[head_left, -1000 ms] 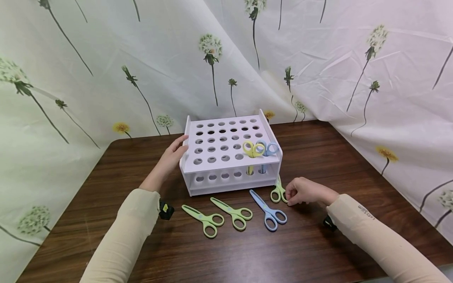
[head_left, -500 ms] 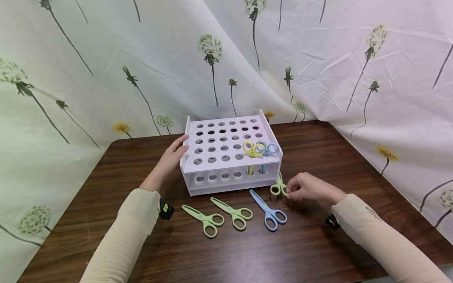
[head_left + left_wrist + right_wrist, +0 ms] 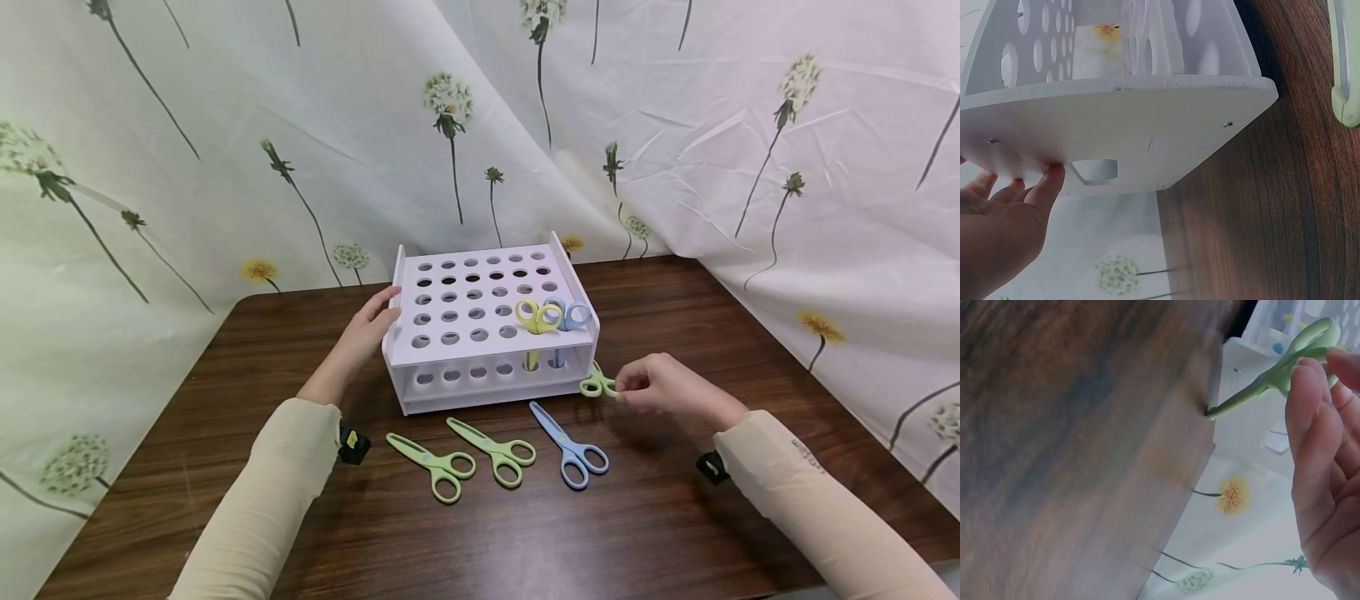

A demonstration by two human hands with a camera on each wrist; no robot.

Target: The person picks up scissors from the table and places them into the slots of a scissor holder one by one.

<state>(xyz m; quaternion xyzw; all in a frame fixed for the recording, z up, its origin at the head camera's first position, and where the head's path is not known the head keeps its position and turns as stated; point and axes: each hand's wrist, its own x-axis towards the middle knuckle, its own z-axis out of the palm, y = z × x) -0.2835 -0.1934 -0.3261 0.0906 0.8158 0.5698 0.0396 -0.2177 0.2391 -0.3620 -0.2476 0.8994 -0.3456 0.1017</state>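
Note:
A white rack [image 3: 491,346] with rows of round holes stands on the table. Fingertips of my left hand [image 3: 365,333] rest against its left side panel [image 3: 1116,131], fingers fairly straight. At the rack's front right corner, my right hand [image 3: 663,387] pinches one handle of the green scissors [image 3: 1285,369]. Their handles are raised, and the blade end points down at the tabletop beside the rack. Yellow scissors [image 3: 537,317] and blue scissors [image 3: 576,315] stand handles up in neighbouring front-row holes at the right.
In front of the rack lie a green pair of scissors [image 3: 430,463], a second green pair [image 3: 491,450] and a blue pair [image 3: 570,448], blades pointing away. The dark wooden table [image 3: 480,542] meets a flower-printed cloth [image 3: 337,150] behind and at the sides.
My right hand has moved up and away, lifting the handle end of the green scissors off the table beside the rack. The left hand keeps its place on the rack.

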